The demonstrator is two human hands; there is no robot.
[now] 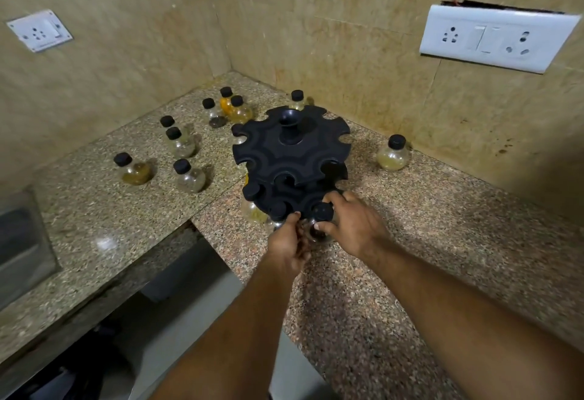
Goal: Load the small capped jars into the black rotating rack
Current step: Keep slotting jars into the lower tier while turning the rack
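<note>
The black two-tier rotating rack (292,150) stands on the granite counter near the corner. Its lower tier holds a few capped jars at the front left, one with yellowish contents (252,210). A small glass jar with a black cap (320,221) sits at a front notch of the lower tier. My right hand (354,226) grips this jar from the right, thumb on the glass. My left hand (287,241) touches the same jar from the left with its fingertips. Several loose capped jars stand on the counter to the left, such as one with brown powder (134,169).
One more jar (393,153) stands alone right of the rack, by the wall. Another jar (297,99) is behind the rack. Tiled walls with white socket plates (493,38) close the corner. The counter edge (196,229) drops off at the lower left.
</note>
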